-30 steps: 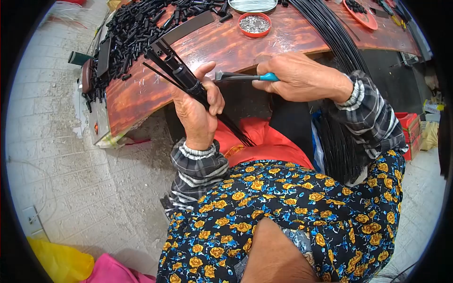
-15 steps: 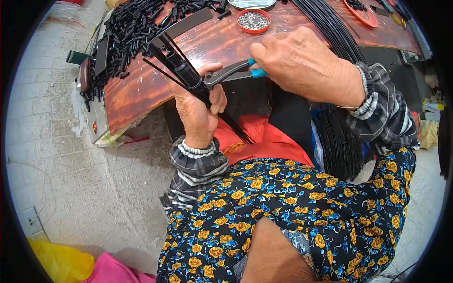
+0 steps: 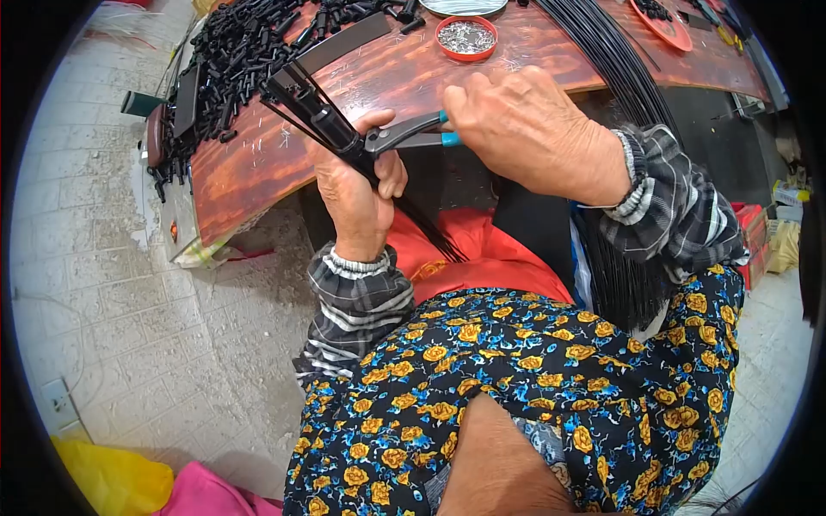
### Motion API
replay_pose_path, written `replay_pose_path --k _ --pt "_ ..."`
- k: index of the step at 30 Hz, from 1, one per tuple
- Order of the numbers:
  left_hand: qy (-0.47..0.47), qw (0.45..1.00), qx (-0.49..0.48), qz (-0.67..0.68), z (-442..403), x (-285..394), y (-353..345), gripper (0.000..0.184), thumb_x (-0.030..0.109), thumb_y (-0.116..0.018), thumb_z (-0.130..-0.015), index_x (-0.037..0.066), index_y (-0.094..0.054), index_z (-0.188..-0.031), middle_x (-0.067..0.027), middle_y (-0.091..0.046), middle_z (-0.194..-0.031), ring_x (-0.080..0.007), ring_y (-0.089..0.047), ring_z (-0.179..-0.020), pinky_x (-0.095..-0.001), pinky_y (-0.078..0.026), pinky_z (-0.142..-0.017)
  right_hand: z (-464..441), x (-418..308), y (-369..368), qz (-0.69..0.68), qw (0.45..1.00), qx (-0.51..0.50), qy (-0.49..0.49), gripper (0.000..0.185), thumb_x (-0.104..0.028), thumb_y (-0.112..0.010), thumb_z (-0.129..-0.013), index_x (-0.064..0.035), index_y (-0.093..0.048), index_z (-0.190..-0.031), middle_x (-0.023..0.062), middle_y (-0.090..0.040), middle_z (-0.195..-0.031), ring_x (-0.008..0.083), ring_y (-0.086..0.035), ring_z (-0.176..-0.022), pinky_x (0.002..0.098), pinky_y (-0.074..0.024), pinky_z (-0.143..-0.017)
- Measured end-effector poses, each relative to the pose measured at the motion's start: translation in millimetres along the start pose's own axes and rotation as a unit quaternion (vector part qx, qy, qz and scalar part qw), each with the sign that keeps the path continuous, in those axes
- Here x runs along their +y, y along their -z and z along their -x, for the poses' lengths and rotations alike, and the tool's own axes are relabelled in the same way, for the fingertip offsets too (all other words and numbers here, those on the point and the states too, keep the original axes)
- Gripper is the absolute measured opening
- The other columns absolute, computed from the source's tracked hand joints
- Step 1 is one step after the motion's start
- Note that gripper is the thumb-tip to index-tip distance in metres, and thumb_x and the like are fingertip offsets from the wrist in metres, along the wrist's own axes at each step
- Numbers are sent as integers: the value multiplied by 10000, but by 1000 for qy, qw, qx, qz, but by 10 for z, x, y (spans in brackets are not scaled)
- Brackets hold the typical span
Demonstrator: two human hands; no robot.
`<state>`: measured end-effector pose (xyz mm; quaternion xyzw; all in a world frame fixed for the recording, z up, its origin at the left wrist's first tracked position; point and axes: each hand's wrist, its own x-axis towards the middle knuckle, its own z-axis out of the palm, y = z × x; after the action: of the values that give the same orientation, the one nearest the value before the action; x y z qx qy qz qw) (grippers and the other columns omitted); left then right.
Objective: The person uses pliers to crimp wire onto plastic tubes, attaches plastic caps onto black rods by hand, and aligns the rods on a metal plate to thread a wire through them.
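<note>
My left hand [image 3: 357, 193] is wrapped round a bundle of black rods and tubes [image 3: 331, 129], which slants from upper left down towards my lap. In my right hand [image 3: 533, 133] are teal-handled pliers [image 3: 409, 131], with handles spread somewhat. Their dark jaws lie against the bundle just above my left fingers; whether they bite on a part cannot be made out. The bundle's lower ends reach the red cloth [image 3: 490, 258] on my lap.
A heap of black parts [image 3: 249, 64] covers the table's left end, beside a dark flat bar [image 3: 344, 45]. Small metal pieces fill a red dish [image 3: 465, 39]. Long black rods [image 3: 611, 52] hang over the table edge at right; another bunch [image 3: 624, 275] stands below.
The pliers first opened and came against the bundle. Since then their handles have drawn nearer together, and my right hand has shifted left and slightly down. My left hand keeps its hold.
</note>
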<state>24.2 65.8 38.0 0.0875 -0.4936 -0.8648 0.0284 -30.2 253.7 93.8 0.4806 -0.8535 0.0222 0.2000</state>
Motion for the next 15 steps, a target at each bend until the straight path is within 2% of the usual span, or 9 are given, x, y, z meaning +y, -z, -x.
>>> replay_pose_path --k 8,15 --pt "4 1000 -4 3 -13 3 16 897 788 -304 -826 -19 -569 -1114 31 -308 -465 -97 -281 -386 -250 -248 -397 17 41 -14 -9 1000 7 1 95 -80 -591 -766 -26 -519 -799 140 -600 -726 280 -643 -679 373 -493 -559" --pt "1 1000 -13 -5 -17 1 -8 902 789 -275 -833 -17 -564 -1118 30 -320 -469 -95 -290 -385 -246 -255 -395 -13 18 2 5 1000 10 12 94 -80 -600 -750 -17 -536 -777 145 -599 -693 269 -644 -649 350 -502 -554"
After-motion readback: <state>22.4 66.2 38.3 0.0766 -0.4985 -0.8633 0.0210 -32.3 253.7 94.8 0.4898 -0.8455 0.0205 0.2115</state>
